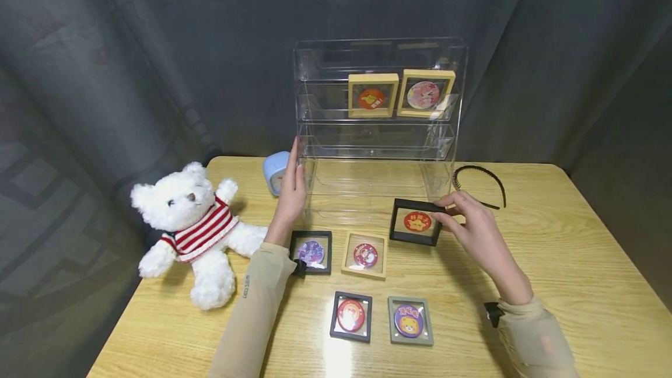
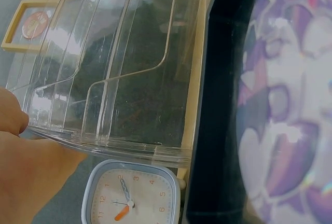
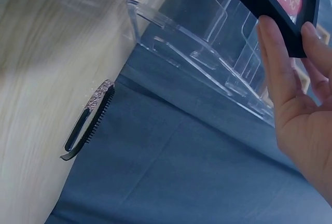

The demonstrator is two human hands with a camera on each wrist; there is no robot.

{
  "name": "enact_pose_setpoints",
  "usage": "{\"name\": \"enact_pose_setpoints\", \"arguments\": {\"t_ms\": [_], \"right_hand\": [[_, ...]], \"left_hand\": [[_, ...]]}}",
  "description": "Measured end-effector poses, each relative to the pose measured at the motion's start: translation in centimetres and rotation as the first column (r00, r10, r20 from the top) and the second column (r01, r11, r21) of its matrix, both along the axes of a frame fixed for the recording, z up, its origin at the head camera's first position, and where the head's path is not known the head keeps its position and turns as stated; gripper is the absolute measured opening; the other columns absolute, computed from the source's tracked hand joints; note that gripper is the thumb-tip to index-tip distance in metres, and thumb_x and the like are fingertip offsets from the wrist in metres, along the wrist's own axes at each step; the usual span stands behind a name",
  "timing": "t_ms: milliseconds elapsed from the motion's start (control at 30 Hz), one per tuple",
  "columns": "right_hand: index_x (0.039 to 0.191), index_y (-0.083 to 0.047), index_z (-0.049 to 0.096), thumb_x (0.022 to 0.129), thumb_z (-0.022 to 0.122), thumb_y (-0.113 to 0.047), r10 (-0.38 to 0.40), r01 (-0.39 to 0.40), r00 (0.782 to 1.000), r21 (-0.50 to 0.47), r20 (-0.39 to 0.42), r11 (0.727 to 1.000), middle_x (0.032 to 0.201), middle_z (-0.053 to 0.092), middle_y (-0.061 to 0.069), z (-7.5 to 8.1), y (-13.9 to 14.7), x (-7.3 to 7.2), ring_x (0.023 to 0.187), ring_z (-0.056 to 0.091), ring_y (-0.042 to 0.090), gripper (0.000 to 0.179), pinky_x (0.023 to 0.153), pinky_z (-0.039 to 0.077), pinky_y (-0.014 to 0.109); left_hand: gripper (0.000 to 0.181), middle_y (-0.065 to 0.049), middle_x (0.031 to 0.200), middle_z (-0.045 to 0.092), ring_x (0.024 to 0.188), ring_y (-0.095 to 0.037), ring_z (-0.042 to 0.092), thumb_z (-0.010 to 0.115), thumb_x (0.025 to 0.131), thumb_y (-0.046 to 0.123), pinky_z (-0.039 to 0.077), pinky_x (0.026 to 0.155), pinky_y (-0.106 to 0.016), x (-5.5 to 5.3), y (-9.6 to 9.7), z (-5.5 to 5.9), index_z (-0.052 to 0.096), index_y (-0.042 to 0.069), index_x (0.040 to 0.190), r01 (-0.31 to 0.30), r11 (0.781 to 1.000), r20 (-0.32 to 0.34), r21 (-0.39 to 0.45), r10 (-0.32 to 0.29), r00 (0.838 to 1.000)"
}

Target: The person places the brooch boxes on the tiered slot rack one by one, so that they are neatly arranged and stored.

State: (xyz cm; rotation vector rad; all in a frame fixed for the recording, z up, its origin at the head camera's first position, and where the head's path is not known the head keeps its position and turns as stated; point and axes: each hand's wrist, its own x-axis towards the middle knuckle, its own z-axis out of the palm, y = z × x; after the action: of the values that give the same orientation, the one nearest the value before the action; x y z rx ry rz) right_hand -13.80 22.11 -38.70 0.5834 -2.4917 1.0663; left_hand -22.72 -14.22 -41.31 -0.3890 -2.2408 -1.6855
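While reaching across the wooden bench point(image 1: 556, 249), best to lift sleeves point(image 1: 262, 302) past everything laid toward the near edge. See clear tiered rack point(image 1: 371, 151) near middle of far edge; probably light, likely to skid if bumped, so worth bracing. Note white teddy bear point(image 1: 202, 232) along left edge; no need to touch.

Have left hand point(image 1: 290, 191) against rack's left side, fingers straight and touching; use light, even pressure, no shoving toward right edge. Have right hand point(image 1: 475, 220) between bench centre and right edge, fingers pinching black frame point(image 1: 413, 240) by its right rim. Good hold, probably: rim only, so no prints on the pane. Find that frame in front of rack's right part, tilted a little, apparently raised off bench. Best to level it, mind the rack's lips, move slowly.

Spot blue clock point(image 2: 150, 198) near far edge, toward far left corner, just beside left hand. Log yellow frame point(image 1: 373, 78) and second yellow frame point(image 1: 429, 74) in an upper tier, side by side. Log four more lying toward near edge: purple-badge frame point(image 1: 315, 272), light-wood frame point(image 1: 363, 275), red-badge frame point(image 1: 350, 337), grey frame point(image 1: 412, 340). Guard purple-badge frame most: just beside left cuff, easy to drag. Smallest: red star badge point(image 1: 417, 221), inside held frame.
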Motion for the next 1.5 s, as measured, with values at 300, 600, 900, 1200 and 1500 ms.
{"name": "enact_pose_setpoints", "arguments": {"t_ms": [300, 600, 900, 1200, 1500], "right_hand": [[0.107, 0.003, 0.073, 0.092, 0.08, 0.006, 0.002, -0.001, 1.0, -0.045, 0.018, 0.999, 0.106, 0.07, 0.016, 0.8, -0.8, -0.3, 0.089, 0.074, 0.035, 0.016, 0.067, 0.059, 0.013], [0.107, 0.002, 0.073, 0.094, 0.079, 0.005, 0.01, -0.009, 1.0, -0.072, 0.008, 0.997, 0.107, 0.069, 0.016, 2.1, -1.9, -1.2, 0.09, 0.073, 0.034, 0.015, 0.068, 0.057, 0.01], [0.106, 0.005, 0.074, 0.09, 0.08, 0.009, 0.03, -0.035, 0.999, -0.107, -0.044, 0.994, 0.1, 0.069, 0.016, 3.2, -2.9, -1.9, 0.088, 0.073, 0.034, 0.017, 0.068, 0.057, 0.01], [0.106, 0.005, 0.074, 0.089, 0.081, 0.009, 0.039, -0.049, 0.996, -0.116, -0.084, 0.992, 0.104, 0.071, 0.016, 3.7, -3.5, -2.4, 0.086, 0.074, 0.033, 0.018, 0.069, 0.056, 0.009], [0.108, 0.006, 0.074, 0.091, 0.079, 0.011, 0.044, -0.052, 0.997, -0.145, -0.06, 0.988, 0.107, 0.071, 0.018, 4.2, -4.0, -2.9, 0.087, 0.075, 0.034, 0.019, 0.068, 0.058, 0.011]], "left_hand": [[0.059, -0.008, 0.178, 0.015, 0.162, -0.028, 0.018, 0.027, 0.118, 0.008, 0.021, 0.13, -0.042, 0.2, -0.2, -0.2, 0.009, 0.012, 0.174, 0.004, 1.0, -0.006, -0.003, -0.004, 1.0], [0.058, -0.012, 0.178, 0.016, 0.161, -0.031, 0.019, 0.028, 0.118, 0.007, 0.021, 0.131, -0.044, 0.2, -0.1, -0.1, 0.011, 0.008, 0.173, -0.01, 1.0, -0.03, -0.01, 0.009, 1.0], [0.057, -0.024, 0.175, 0.016, 0.159, -0.042, 0.02, 0.026, 0.114, -0.005, 0.019, 0.131, -0.051, 0.5, 0.6, 0.7, 0.012, -0.004, 0.17, -0.028, 1.0, -0.031, -0.001, 0.028, 0.999], [0.058, -0.013, 0.177, 0.018, 0.16, -0.033, 0.022, 0.029, 0.117, 0.002, 0.02, 0.131, -0.044, -0.1, 0.3, 0.0, 0.013, 0.006, 0.172, -0.015, 1.0, -0.047, -0.007, 0.014, 0.999], [0.059, -0.012, 0.178, 0.017, 0.161, -0.03, 0.021, 0.028, 0.117, 0.003, 0.02, 0.131, -0.042, -0.2, 0.0, -0.2, 0.012, 0.008, 0.173, -0.011, 1.0, -0.054, -0.021, 0.01, 0.998]]}}
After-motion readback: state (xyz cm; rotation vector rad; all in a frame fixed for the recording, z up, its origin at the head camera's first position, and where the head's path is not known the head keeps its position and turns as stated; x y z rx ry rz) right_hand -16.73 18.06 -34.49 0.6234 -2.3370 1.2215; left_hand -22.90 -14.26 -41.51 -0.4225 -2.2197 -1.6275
